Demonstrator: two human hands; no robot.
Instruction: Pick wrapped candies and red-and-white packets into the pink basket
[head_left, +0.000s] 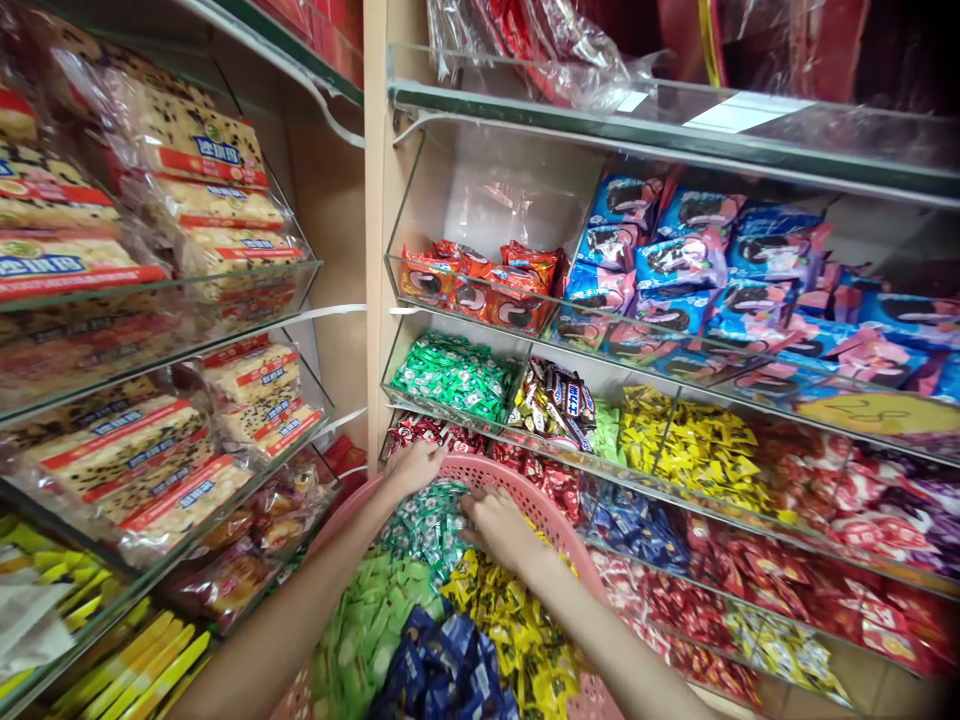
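Note:
A pink perforated plastic basket [544, 480] stands below me, filled with wrapped candies sorted by colour. My left hand [416, 468] is at the far rim of the basket, its fingers bent over the edge. Inside the basket, my right hand [499, 522] has its fingers curled down at the teal-green wrapped candies [429, 522]; the fingertips are partly hidden. Yellow wrapped candies [517, 625] lie under my right wrist. Light green packets [382, 610] fill the left side, and dark blue wrapped candies [446, 665] are nearest to me.
Glass-fronted shelves rise ahead, with green candies [454, 375], Snickers bars [564, 400], yellow candies [694, 445], red snack packs [480, 285] and blue cookie packs [686, 255]. Left shelves hold packaged pastries [195, 150] close to the basket. A wooden post [377, 240] divides both sides.

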